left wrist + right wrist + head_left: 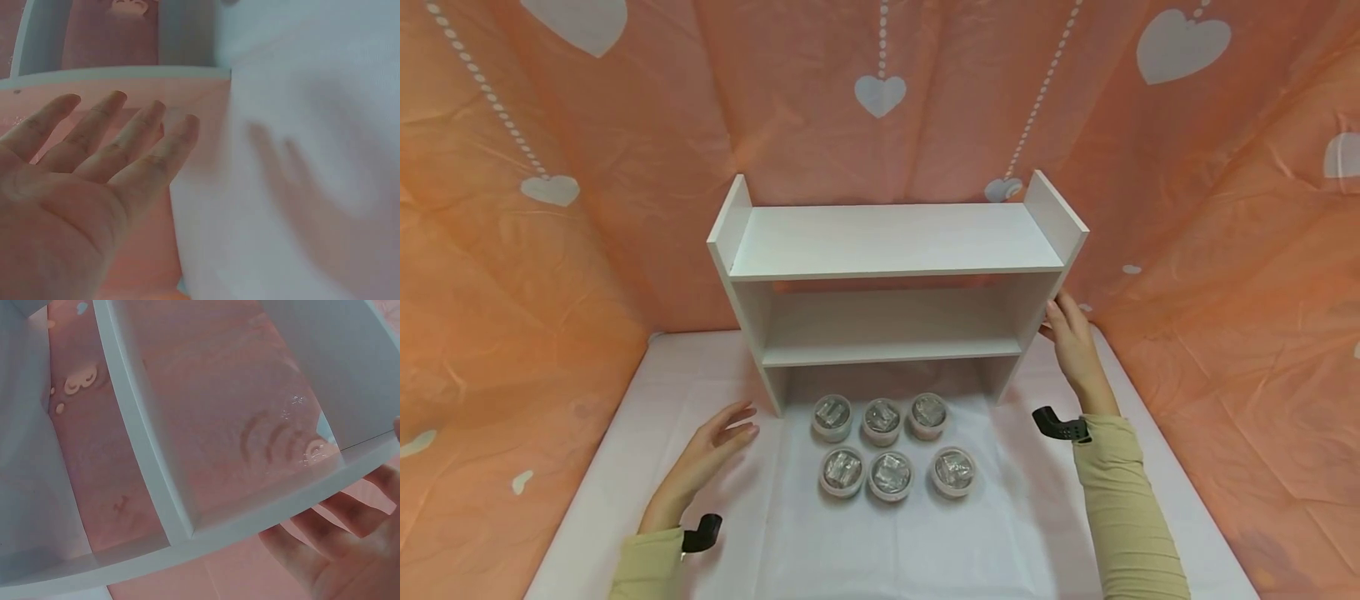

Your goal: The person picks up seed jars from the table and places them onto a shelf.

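Observation:
A white two-tier shelf (895, 242) stands upright on the table, and no object shows on its boards. My right hand (1071, 342) is at the shelf's right side panel; in the right wrist view its fingers (344, 515) lie along the outside of that panel. Whether they press on it I cannot tell. To the left of the shelf, my left hand (711, 450) hangs apart from the left panel with its fingers extended and holds nothing. In front of the shelf sit several small round tubs (891, 475) in two rows, with clear lids and something silvery inside.
The table (715, 375) is covered with a white cloth. Orange sheeting (647, 167) with white hearts hangs behind and on both sides, close to the shelf's back. A black wrist strap mount (1060, 423) juts from the right wrist, another (702, 533) from the left.

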The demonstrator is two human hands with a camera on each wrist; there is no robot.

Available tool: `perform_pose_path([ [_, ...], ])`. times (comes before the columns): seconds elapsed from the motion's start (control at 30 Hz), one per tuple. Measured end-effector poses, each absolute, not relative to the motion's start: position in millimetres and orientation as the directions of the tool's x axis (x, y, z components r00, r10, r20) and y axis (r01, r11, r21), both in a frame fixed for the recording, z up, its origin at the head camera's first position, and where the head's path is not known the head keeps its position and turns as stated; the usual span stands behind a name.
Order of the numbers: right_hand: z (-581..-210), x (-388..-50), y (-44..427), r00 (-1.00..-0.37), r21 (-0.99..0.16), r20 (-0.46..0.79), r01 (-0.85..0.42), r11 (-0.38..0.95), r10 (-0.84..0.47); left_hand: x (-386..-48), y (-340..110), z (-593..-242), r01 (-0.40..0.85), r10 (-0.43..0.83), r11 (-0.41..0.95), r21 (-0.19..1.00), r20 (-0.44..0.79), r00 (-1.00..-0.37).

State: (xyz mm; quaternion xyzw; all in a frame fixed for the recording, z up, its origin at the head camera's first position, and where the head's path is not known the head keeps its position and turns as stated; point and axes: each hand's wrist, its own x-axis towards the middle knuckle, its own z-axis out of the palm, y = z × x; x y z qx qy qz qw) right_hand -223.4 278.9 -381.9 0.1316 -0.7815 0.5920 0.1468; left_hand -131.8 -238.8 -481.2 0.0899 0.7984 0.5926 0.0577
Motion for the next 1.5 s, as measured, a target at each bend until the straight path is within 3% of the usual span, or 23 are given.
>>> perform_pose_path([
  [0.4,-382,-227,282,-0.907,-0.866,0.419,-0.412,0.284,-0.039,-136,-216,-496,0.014,0.269,0.189,0.982,-0.037,-0.963],
  [0.8,-362,-212,270,-0.904,-0.861,0.425,-0.422,0.286,-0.055,-138,-193,-510,0.032,0.348,0.148,0.989,-0.021,-0.937],
  [1.5,-385,-230,285,-0.916,-0.886,0.401,-0.395,0.242,-0.029,-133,-173,-526,0.055,0.432,0.117,0.992,-0.001,-0.902],
])
